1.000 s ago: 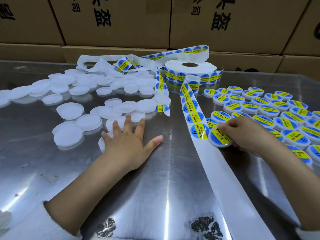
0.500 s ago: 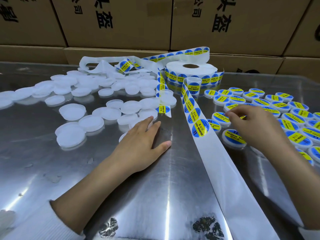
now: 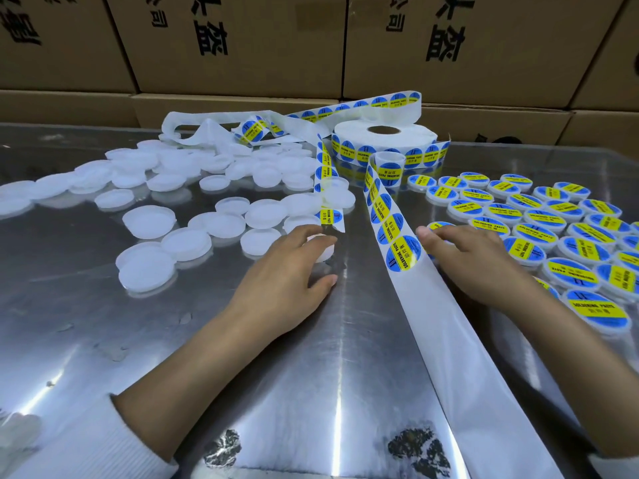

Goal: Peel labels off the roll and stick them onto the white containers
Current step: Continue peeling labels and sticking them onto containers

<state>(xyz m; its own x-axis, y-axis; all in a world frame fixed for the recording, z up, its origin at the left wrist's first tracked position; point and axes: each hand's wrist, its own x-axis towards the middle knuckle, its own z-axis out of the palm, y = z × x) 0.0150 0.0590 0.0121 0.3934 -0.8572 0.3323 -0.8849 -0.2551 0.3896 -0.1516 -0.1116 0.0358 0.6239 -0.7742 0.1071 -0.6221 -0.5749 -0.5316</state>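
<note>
The label roll (image 3: pixel 383 138) lies flat at the back of the shiny worktop (image 3: pixel 103 323). In front of the roll, its strip (image 3: pixel 397 236) runs toward the person. Left of the strip, the left hand (image 3: pixel 287 271) grasps one plain white container (image 3: pixel 323 248). Right of the strip, the right hand (image 3: pixel 473 261) rests with fingers loose on the labelled containers (image 3: pixel 553 229).

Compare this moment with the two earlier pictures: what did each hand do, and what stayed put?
The right hand let go of the labelled container it was pressing and moved to the lowest label on the backing strip. The left hand slid from flat on the table toward the strip and closed on an unlabelled white container. The label roll and both container groups stayed as they were.
</note>
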